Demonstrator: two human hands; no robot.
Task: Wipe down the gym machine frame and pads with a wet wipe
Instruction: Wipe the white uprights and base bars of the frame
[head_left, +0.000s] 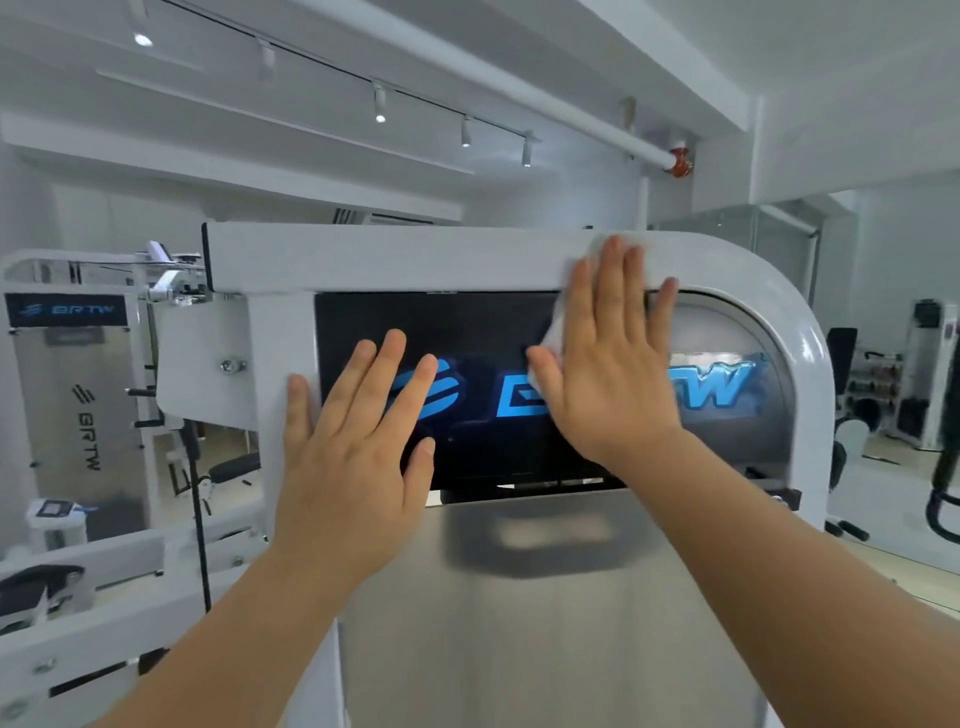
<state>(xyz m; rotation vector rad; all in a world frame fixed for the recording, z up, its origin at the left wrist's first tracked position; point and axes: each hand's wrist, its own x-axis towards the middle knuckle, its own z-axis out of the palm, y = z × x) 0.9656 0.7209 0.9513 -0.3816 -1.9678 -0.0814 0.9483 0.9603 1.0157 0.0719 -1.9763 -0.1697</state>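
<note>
Right hand (608, 364) flat, fingers spread, pressing the wipe (555, 327) on the frame (389, 260) top, right of centre. Left hand (358, 431) braces on the panel (467, 322), fingers spread too. Early going, I'd say: lower frame and pads are yet to come.

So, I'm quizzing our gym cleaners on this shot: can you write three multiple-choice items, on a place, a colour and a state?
1. Where is the wet wipe?
A) under the right hand
B) on the floor
C) on a seat pad

2. What colour is the logo on the black panel?
A) red
B) blue
C) green

3. How is the left hand?
A) in a fist
B) fingers straight, flat on the black panel
C) pinching a cable

Answers: 1 A, white wipe shows around the hand pressing the frame; 2 B, the letters glow blue; 3 B, they lie spread and straight.
</note>
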